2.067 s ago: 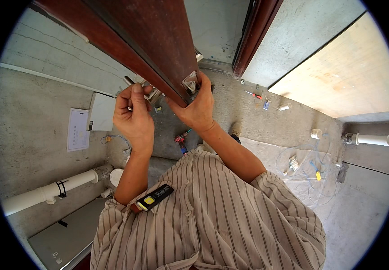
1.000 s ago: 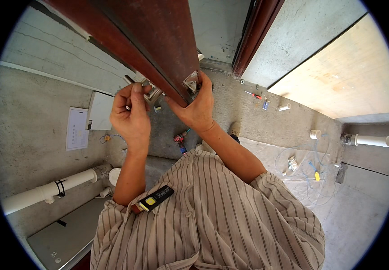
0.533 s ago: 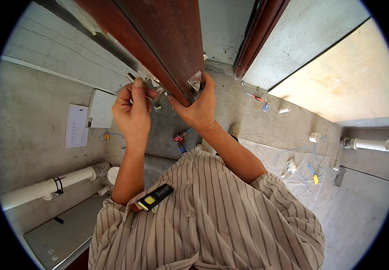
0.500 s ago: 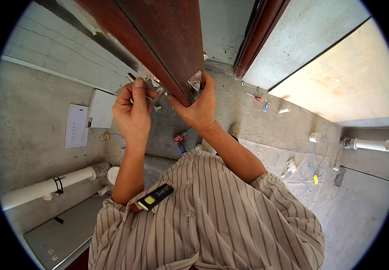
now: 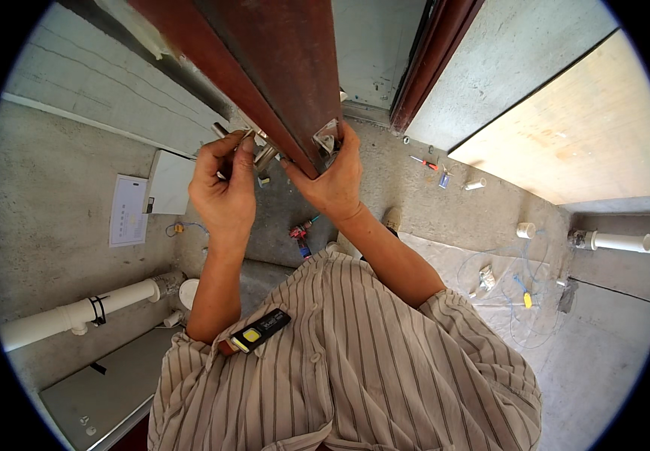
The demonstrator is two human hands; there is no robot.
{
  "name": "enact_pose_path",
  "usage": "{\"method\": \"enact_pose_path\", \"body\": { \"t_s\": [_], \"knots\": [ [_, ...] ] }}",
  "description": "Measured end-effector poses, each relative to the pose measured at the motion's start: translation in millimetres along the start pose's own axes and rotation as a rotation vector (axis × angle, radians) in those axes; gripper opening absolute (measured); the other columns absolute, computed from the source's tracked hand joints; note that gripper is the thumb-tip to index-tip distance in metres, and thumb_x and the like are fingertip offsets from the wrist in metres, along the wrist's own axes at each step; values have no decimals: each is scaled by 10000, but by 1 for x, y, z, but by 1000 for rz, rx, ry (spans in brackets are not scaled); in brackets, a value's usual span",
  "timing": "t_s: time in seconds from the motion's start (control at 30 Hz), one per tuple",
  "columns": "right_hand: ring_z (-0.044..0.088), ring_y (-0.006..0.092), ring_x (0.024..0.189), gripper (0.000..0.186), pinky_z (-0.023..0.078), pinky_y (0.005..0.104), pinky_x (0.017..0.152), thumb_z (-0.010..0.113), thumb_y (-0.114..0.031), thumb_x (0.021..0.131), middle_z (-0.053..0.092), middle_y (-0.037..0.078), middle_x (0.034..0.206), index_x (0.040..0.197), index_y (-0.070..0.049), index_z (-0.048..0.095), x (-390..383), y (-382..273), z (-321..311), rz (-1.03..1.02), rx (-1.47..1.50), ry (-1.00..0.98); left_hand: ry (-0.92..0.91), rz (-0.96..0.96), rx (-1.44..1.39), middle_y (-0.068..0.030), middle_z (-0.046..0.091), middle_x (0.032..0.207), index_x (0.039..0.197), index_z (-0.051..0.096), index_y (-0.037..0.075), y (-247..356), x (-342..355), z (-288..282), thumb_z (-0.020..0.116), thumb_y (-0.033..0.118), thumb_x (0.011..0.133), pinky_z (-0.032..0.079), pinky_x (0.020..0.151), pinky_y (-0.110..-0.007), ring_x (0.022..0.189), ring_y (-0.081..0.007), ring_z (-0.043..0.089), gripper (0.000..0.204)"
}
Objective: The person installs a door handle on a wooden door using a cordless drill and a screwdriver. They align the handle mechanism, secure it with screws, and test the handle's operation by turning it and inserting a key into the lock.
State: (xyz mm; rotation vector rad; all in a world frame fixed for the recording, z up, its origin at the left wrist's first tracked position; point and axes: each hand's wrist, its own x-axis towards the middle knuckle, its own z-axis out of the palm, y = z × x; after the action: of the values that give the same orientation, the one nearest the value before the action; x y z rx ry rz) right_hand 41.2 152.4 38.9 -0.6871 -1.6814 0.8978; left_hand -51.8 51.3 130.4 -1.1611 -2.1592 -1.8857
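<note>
A dark red-brown door (image 5: 280,68) stands edge-on in front of me. A metal lever handle (image 5: 266,156) juts from its left face, partly behind my fingers. My left hand (image 5: 223,184) is beside that handle with thumb and forefinger pinched together; what they hold, if anything, is too small to name. My right hand (image 5: 331,184) wraps round the door's edge, thumb on the left side and fingers on the right. Its fingers lie beside a metal latch fitting (image 5: 326,140) set into the door edge, and its palm is hidden.
On the concrete floor lie a red cordless drill (image 5: 300,234), a red-handled screwdriver (image 5: 424,161) and a white paper sheet (image 5: 128,210). A wooden board (image 5: 565,128) leans at the right. White pipes (image 5: 84,312) run along the left, and a cloth sheet (image 5: 453,263) with wires spreads at right.
My left thumb has swung to the right and the fingertips have shifted into a pinch closer to the door. The right hand and the door look unchanged.
</note>
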Motion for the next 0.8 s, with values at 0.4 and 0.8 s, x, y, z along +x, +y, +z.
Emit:
{"method": "enact_pose_path", "body": {
  "t_s": [0.4, 0.8],
  "knots": [
    [603, 324, 1019, 958, 498, 413, 876, 899, -273, 629, 571, 207, 1129, 1342, 67, 358, 0, 2, 0, -3, -20, -16, -133, -315, -417, -88, 720, 877, 1024, 658, 7, -11, 11, -12, 581, 200, 1006, 332, 504, -192, 563, -34, 440, 209],
    [602, 333, 1037, 951, 496, 419, 886, 898, -265, 631, 569, 219, 1146, 1343, 73, 365, -1, -1, -1, 34, 2, -25, -277, -276, -273, -12, 651, 766, 935, 658, 26, -8, 17, -23, 630, 227, 986, 328, 513, -196, 597, -37, 442, 210]
  ]
}}
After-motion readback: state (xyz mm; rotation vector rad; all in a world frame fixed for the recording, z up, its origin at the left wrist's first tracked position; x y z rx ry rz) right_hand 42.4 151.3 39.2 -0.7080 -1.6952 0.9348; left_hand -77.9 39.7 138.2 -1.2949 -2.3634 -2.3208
